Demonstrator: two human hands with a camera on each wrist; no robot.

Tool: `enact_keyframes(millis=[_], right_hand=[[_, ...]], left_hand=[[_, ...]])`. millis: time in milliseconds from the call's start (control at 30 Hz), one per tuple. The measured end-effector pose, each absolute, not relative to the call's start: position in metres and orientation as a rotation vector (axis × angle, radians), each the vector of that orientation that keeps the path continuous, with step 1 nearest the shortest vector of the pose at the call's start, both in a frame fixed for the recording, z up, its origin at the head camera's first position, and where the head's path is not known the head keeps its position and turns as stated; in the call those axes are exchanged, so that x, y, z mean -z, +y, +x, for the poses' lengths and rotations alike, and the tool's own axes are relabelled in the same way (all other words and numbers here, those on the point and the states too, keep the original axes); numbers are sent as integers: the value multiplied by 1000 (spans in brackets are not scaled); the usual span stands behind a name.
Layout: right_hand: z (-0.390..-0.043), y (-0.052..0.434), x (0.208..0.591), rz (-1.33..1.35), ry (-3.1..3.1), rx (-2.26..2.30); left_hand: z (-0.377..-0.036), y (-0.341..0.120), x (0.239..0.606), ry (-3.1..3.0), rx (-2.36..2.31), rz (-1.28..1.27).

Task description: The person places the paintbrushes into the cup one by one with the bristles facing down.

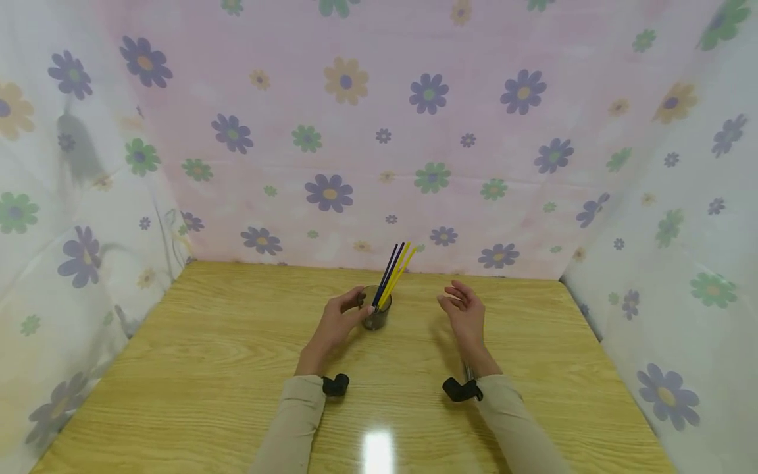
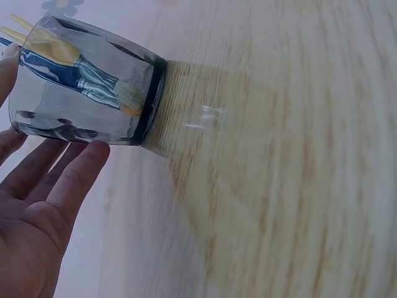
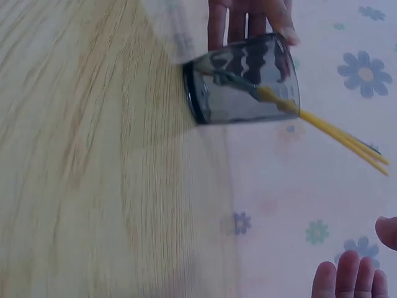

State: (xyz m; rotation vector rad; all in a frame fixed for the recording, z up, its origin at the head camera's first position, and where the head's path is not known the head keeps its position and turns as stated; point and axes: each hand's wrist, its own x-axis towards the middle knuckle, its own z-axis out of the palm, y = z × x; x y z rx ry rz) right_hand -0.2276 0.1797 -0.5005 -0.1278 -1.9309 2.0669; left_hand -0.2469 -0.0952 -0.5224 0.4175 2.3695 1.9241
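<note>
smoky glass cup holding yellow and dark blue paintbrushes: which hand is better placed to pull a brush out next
Probably the right hand: it holds nothing, and the yellow and dark blue paintbrushes lean its way. The left hand grips the smoky glass cup.

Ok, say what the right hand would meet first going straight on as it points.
Probably the yellow brushes in the glass; the right hand points roughly their way. Depth is unclear, so it might pass them and reach the backdrop.
</note>
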Motion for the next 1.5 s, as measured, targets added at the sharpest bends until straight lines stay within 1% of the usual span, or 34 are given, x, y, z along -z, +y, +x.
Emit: enact_keyframes(millis=[533, 700, 967, 1100, 1233, 1367, 1500], right_hand=[[-194, 265, 507, -147, -2163, -2052], [-188, 284, 510, -183, -2233, -2013], [-183, 295, 514, -293, -2301, -2069], [-186, 301, 522, -275, -2409, -2077], [-190, 307, 526, -199, -2531, -2079], [-192, 310, 522, -157, -2602, -2087], [-193, 307, 516, -190, -2693, -1976]], left_hand=[[-249, -95, 529, 2355, -1938, 437], [-249, -95, 529, 2359, -1944, 464], [-250, -97, 528, 2365, -1937, 461], [-250, -98, 528, 2358, -1942, 439], [-251, -97, 528, 2370, -1940, 446], [-250, -97, 527, 2382, -1931, 444], [-249, -97, 524, 2369, -1931, 444]])
